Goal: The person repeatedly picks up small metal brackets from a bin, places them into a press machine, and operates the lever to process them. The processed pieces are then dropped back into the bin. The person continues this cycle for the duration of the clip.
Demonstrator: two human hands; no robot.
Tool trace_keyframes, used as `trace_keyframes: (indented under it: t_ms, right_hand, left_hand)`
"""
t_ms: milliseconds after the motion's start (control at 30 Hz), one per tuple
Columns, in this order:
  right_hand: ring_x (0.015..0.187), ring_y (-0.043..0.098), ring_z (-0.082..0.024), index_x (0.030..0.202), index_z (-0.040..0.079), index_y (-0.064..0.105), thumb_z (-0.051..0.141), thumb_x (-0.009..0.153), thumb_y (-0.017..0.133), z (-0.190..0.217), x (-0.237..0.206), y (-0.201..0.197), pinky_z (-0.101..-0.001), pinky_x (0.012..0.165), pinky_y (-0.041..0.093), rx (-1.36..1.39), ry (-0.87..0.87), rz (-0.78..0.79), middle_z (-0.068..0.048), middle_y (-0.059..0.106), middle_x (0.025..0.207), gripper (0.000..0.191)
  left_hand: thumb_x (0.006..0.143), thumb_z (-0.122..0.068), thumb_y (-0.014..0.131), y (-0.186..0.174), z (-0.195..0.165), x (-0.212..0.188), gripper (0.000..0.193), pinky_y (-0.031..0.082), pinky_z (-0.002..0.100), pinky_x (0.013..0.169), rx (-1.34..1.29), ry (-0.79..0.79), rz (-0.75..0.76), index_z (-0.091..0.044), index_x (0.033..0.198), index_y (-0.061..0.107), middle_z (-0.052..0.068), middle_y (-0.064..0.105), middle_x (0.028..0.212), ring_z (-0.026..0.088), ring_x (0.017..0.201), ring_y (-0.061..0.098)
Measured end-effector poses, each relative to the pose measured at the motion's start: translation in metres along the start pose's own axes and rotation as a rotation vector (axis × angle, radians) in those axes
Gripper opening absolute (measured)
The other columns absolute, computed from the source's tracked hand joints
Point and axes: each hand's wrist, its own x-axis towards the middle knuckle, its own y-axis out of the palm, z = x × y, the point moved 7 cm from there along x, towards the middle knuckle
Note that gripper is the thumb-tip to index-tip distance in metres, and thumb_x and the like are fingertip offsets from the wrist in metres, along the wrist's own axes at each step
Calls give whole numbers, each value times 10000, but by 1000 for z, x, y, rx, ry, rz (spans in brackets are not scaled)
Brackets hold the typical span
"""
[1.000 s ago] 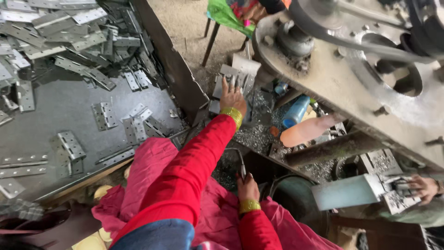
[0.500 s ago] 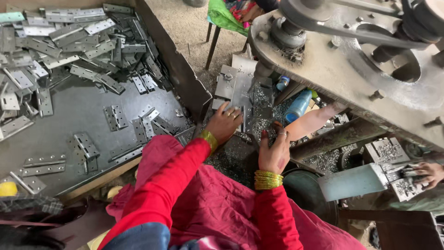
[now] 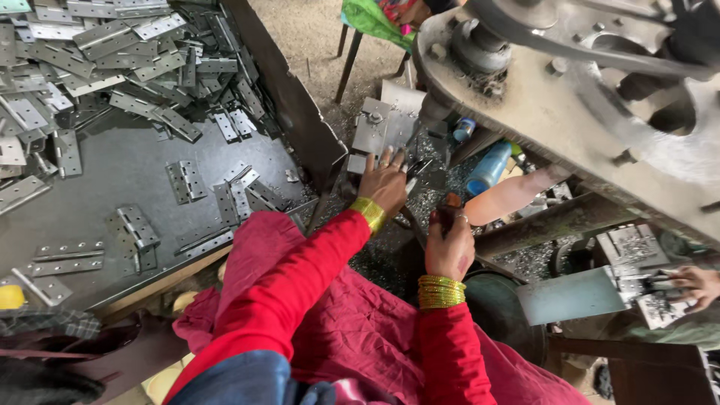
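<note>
Just one view here, a head cam looking steeply down past the wearer's lap and red sleeves. It faces forward and down onto the press machine (image 3: 570, 112), which fills the upper right, while the dark metal tray (image 3: 135, 176) of hinge plates takes the left side. It's pretty close in: both forearms run up from the bottom edge to mid-frame. No second view to overlap with.

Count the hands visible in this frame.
3: the person's left hand at the metal plate, their right hand beside it, another person's hand far right. Others may be hidden.
</note>
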Motion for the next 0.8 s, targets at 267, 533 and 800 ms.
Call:
trace_keyframes:
  t_ms: [267,533,800]
  right_hand:
    - [954,712,-376,1135,116,705,340,929,712,9,7,0,-480,826,534,-72,31,65,-150,764,1014,304]
    - [975,704,-406,1151,122,694,425,915,686,-22,11,29,-509,837,529,-182,82,286,-188,752,999,384]
    - [1058,673,-482,1177,69,664,440,884,675,-167,-90,125,-539,881,539,-189,267,518,-287,720,1060,473]
  left_hand:
    - [996,-403,533,1,-15,3,416,46,635,1213,416,-15,287,-108,915,815,240,524,1503,457,1498,301]
    - [952,-318,551,1,5,3,367,-89,643,1164,424,-12,242,-119,770,799,198,472,1537,459,1501,266]
    - [1013,-283,506,24,1,13,360,-78,570,1235,424,-11,240,-110,859,782,198,504,1528,408,1505,329]
